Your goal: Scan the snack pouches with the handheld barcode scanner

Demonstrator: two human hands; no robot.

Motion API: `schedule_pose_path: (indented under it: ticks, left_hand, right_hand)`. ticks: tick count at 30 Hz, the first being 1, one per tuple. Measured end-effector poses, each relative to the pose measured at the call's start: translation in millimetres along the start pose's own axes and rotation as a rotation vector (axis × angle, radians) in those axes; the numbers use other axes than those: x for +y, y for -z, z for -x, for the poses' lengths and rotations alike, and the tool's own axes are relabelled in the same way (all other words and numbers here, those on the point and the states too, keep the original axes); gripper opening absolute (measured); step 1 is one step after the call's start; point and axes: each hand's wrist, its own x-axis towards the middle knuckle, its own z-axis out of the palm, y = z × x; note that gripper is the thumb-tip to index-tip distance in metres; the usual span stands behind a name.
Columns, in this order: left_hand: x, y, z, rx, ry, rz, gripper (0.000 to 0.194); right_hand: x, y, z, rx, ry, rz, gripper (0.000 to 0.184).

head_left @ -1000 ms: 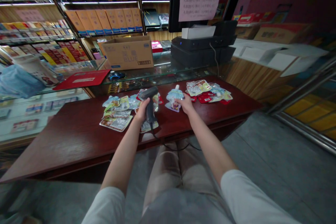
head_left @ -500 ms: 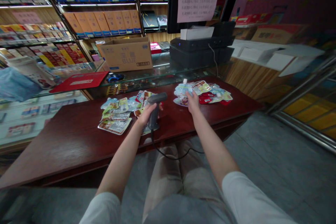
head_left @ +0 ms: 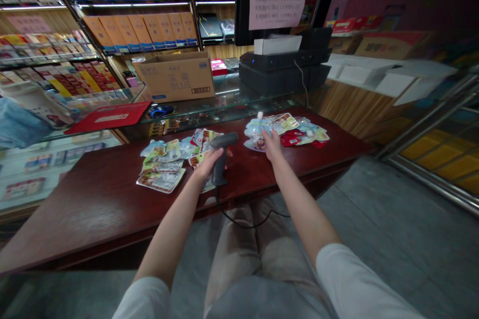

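In my left hand [head_left: 208, 163] is a dark grey barcode scanner [head_left: 220, 167], gripped by its handle, its head pointing right. Its cable runs down over the table edge. My right hand [head_left: 272, 143] grips the right side of a light blue spouted pouch [head_left: 256, 135], thumb on top; the white cap [head_left: 260, 115] points away from me. Just beyond that hand lies a pile of snack packets [head_left: 305, 132], partly overlapping. Left of the scanner, more snack packets [head_left: 160, 169] are spread in overlapping rows, some of them hidden behind my left hand.
Both piles lie on a dark red wooden table [head_left: 93, 199]. Behind it stands a glass counter with a cardboard box [head_left: 177, 77], a red folder [head_left: 108, 117] and a black register [head_left: 284, 77] below a monitor. The scanner's cable [head_left: 258, 223] hangs across my lap.
The view has shifted slightly, so the background sits a little further left. Both hands keep their holds on the scanner and the pouch, with hardly any movement.
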Motion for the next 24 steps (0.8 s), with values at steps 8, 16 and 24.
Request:
schedule_pose_path:
  ticks: [8, 16, 24]
  left_hand:
    - [7, 2.1, 1, 0.033, -0.025, 0.04, 0.064]
    - [11, 6.6, 1, 0.183, -0.014, 0.087, 0.07]
    - [11, 12.8, 0, 0.224, -0.043, 0.098, 0.06]
  right_hand:
    - [-4, 21, -33, 0.039, 0.077, 0.17, 0.046]
    - [-46, 91, -90, 0.152, 0.172, 1.138, 0.064]
    - [-42, 108, -79, 0.071, 0.166, 1.453, 0.036]
